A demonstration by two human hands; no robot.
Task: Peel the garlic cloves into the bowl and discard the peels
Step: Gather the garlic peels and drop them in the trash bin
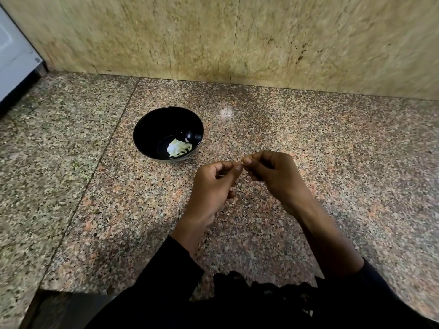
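Note:
A black bowl (152,129) stands on the speckled granite counter, left of centre. Pale garlic pieces (178,148) lie in its bottom. Just right of and nearer than the bowl, my left hand (210,186) and my right hand (275,174) meet above the counter. Their thumbs and fingertips pinch a small pale garlic clove (241,165) between them. Most of the clove is hidden by the fingers.
A stone-tiled wall (237,39) rises behind the counter. A white appliance (14,55) stands at the far left. The counter's front edge (71,290) drops off at the lower left. Dark sleeves cover both forearms at the bottom.

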